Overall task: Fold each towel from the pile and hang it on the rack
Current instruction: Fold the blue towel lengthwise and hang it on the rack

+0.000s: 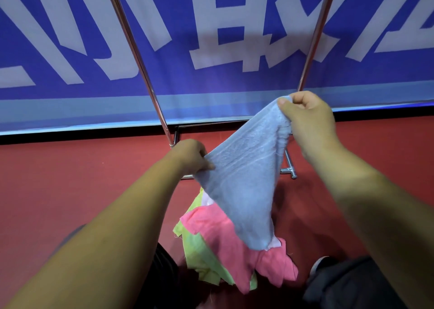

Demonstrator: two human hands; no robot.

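A light blue towel [244, 179] hangs in the air between my hands, stretched slantwise with its lower corner drooping. My left hand [190, 156] pinches its lower left edge. My right hand [307, 118] grips its upper right corner, held higher. Below on the red floor lies the pile: a pink towel [234, 240], a yellow-green towel [199, 254] and a bit of white cloth [207, 199]. The chrome rack [136, 48] stands just beyond my hands, its two uprights rising out of view at the top and its base foot [290, 170] on the floor.
A blue banner [211, 38] with large white characters covers the wall behind the rack. Red floor [70, 172] spreads left and right. My dark trouser legs [347, 283] and a shoe [320, 264] are at the bottom, beside the pile.
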